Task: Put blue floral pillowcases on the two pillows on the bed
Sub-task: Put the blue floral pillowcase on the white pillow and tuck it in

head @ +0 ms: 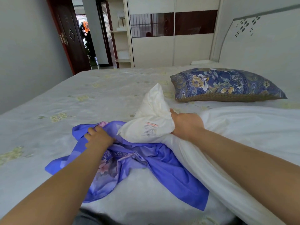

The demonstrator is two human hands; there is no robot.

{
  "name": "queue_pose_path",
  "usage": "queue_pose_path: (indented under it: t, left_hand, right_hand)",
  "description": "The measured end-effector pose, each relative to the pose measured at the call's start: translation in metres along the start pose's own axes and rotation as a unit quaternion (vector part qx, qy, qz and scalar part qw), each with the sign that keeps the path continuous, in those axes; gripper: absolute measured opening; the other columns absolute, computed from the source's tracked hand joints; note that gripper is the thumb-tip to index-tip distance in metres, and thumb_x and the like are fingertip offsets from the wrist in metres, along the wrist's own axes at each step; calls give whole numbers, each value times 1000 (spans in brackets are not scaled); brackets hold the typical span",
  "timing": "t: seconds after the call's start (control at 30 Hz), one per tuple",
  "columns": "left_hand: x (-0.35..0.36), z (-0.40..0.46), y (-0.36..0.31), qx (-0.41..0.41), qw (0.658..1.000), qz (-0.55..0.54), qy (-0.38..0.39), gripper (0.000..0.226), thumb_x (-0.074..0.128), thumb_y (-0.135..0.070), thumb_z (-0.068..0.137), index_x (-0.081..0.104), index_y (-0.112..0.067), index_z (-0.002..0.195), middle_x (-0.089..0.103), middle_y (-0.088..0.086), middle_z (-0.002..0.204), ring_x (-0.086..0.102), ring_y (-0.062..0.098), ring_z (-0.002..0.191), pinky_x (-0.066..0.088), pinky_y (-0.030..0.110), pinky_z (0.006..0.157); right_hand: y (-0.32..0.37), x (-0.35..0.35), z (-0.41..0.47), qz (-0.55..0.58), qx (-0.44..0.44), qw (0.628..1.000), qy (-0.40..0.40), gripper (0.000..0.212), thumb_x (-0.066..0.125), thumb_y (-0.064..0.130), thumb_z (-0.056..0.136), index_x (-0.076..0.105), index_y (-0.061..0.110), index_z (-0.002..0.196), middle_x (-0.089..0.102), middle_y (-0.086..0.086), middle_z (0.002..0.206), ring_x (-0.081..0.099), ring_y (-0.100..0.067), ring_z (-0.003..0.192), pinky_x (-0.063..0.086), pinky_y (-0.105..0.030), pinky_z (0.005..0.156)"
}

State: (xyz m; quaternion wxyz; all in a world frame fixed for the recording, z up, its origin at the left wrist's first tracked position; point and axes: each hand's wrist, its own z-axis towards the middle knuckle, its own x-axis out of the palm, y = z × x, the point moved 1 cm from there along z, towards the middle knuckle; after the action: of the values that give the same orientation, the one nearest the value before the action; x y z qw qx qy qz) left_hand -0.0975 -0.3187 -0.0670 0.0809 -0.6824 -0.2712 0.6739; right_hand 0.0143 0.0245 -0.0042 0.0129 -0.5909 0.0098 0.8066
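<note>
A blue floral pillowcase (142, 161) lies crumpled on the bed (65, 101) in front of me. My left hand (99, 137) grips its bunched edge at the far left. My right hand (186, 125) squeezes a bare white pillow (154, 117) near its end, which carries a printed label. The squeezed end of the pillow rests over the opening side of the pillowcase. A second pillow (224, 85), in a dark blue floral case, lies flat near the headboard at the right.
A white duvet (251, 130) is heaped along the right side of the bed under my right arm. A pale headboard (259, 43) stands at the right, a wardrobe (170, 38) beyond the bed, and an open door (68, 34) at the far left.
</note>
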Motion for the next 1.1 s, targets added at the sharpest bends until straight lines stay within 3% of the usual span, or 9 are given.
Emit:
queue_pose_path:
  t: [0.1, 0.23, 0.4, 0.53, 0.67, 0.8, 0.87, 1.0, 1.1]
  left_hand:
    - [-5, 20, 8, -90, 988, -112, 52, 84, 65, -34, 91, 28, 3, 157, 36, 24, 156, 37, 39, 144, 42, 49, 110]
    - [6, 24, 7, -114, 930, -321, 138, 44, 58, -19, 91, 53, -7, 133, 55, 15, 104, 55, 28, 85, 47, 34, 63]
    - [-29, 24, -42, -41, 855, -481, 190, 32, 57, -22, 94, 62, -11, 124, 70, 14, 97, 69, 28, 82, 60, 40, 67]
    - [-47, 11, -89, -16, 835, -451, 317, 19, 68, -21, 92, 70, -13, 109, 73, 13, 99, 70, 29, 89, 59, 40, 82]
    - [-56, 9, -91, -24, 854, -432, 289, 10, 66, -6, 88, 70, -16, 86, 73, 10, 90, 69, 26, 82, 59, 36, 76]
    - [-67, 27, -63, -48, 844, -499, 193, 20, 50, -3, 96, 65, -10, 84, 66, 9, 81, 66, 24, 67, 59, 33, 62]
    - [-72, 31, -50, -81, 854, -483, 177, 9, 54, -3, 93, 62, -7, 92, 64, 11, 84, 65, 28, 73, 59, 38, 72]
    - [-85, 21, -41, -41, 941, -262, 210, 7, 67, -12, 84, 66, -5, 85, 69, 15, 80, 63, 30, 67, 55, 36, 65]
    - [-102, 16, -38, 29, 990, -67, 118, 5, 60, -4, 85, 61, 0, 82, 65, 22, 78, 58, 31, 61, 48, 34, 51]
  right_hand:
    - [-10, 0, 0, -30, -6, 999, -41, 89, 52, 60, 92, 20, 27, 168, 69, -8, 100, 68, -35, 80, 51, -40, 67]
    - [-18, 6, 6, -156, -45, 979, -123, 89, 67, 40, 82, 39, 15, 162, 65, -10, 84, 59, -32, 59, 46, -38, 57]
    - [-11, 1, 8, -193, -58, 969, -140, 93, 70, 25, 73, 42, 10, 160, 62, -11, 79, 57, -32, 59, 45, -39, 58]
    - [12, -3, 2, -175, -99, 965, -172, 96, 71, 37, 75, 39, 11, 162, 64, -10, 83, 59, -33, 63, 45, -39, 59]
    - [24, -20, -10, -149, -191, 939, -245, 91, 68, 49, 81, 44, 6, 158, 64, -7, 79, 59, -33, 60, 44, -38, 56]
    - [24, -19, -34, -98, -308, 911, -255, 87, 73, 48, 83, 48, 6, 155, 65, -2, 78, 62, -31, 65, 45, -36, 58]
    - [28, -11, -49, -76, -353, 903, -233, 85, 73, 48, 84, 47, 10, 156, 65, 0, 80, 65, -29, 70, 47, -35, 62]
    - [42, -10, -63, -91, -404, 879, -237, 79, 68, 46, 89, 46, 12, 157, 63, 1, 84, 64, -26, 73, 44, -35, 64]
    - [50, -13, -66, -100, -425, 869, -234, 76, 70, 42, 86, 50, 13, 153, 61, 1, 85, 62, -25, 73, 42, -35, 65]
